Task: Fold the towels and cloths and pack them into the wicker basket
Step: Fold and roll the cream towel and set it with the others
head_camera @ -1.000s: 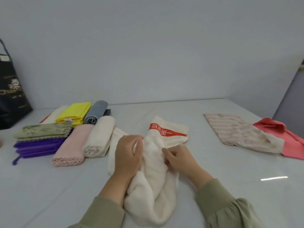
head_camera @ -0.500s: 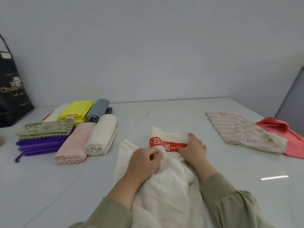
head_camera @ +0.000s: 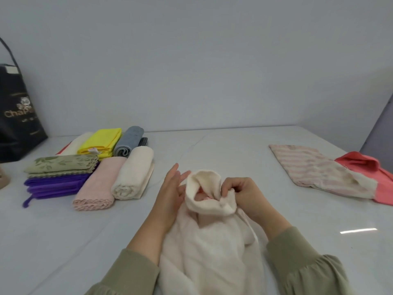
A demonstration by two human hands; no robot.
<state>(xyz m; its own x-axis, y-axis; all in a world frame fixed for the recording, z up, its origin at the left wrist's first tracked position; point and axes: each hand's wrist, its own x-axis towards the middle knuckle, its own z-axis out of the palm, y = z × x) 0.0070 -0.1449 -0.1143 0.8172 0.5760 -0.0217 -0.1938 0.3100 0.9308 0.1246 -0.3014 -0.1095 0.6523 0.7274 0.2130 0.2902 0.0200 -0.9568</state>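
Observation:
A cream towel (head_camera: 210,248) lies in front of me on the white table, its far end curled over into a loose roll. My right hand (head_camera: 244,196) pinches the right side of that curled end. With straight fingers, my left hand (head_camera: 172,190) presses flat against the roll's left side. A trace of the towel's red band shows inside the curl. At the left lie finished pieces: a cream roll (head_camera: 134,173), a pink roll (head_camera: 100,186), a purple cloth (head_camera: 55,185), a green leaf-print cloth (head_camera: 61,166), a yellow cloth (head_camera: 102,142) and a grey roll (head_camera: 127,141). No wicker basket is clearly in view.
A striped pink-and-cream towel (head_camera: 314,169) and a coral cloth (head_camera: 370,171) lie unfolded at the right. A black paper bag (head_camera: 17,111) stands at the far left by the wall. A tan object (head_camera: 3,179) peeks in at the left edge.
The towel's far end with the red band has been turned over toward me into a roll. My right hand went from lying flat on it to pinching it; my left hand opened against its side.

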